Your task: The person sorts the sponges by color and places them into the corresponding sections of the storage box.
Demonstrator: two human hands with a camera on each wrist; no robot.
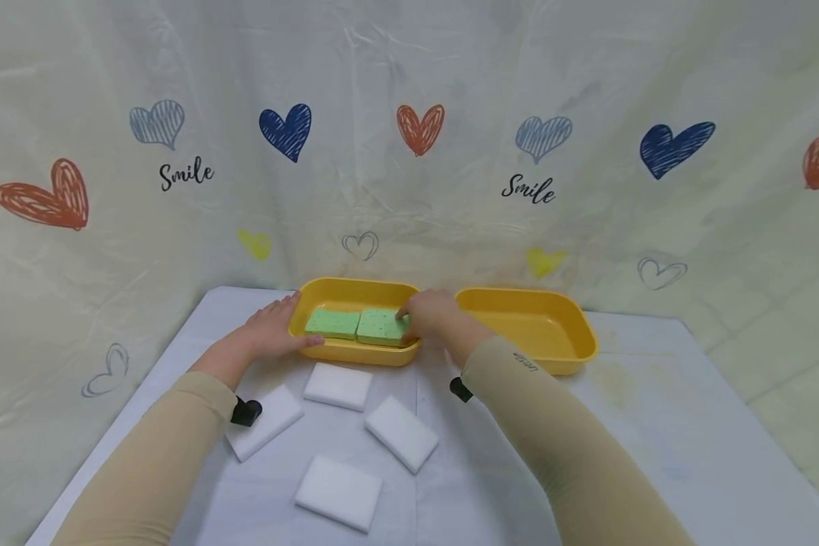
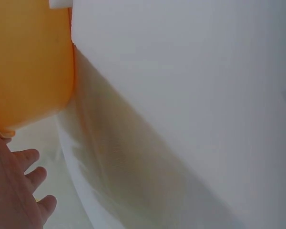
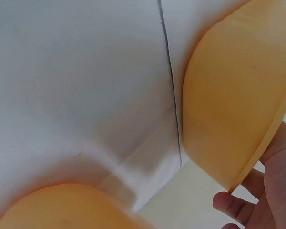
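Two green sponges lie side by side in the left yellow tray, the left sponge and the right sponge. My right hand reaches over the tray's right end, its thumb and index finger pinching the right sponge by its right end. In the right wrist view, other fingers of that hand show beyond the tray's rim. My left hand rests against the tray's left end, thumb over the front rim. Its fingers extend straight and spread in the left wrist view.
A second yellow tray stands to the right, behind my right forearm. Several white sponge blocks lie on the white-covered table, including a near block, a right block and a left one. A heart-printed curtain hangs behind.
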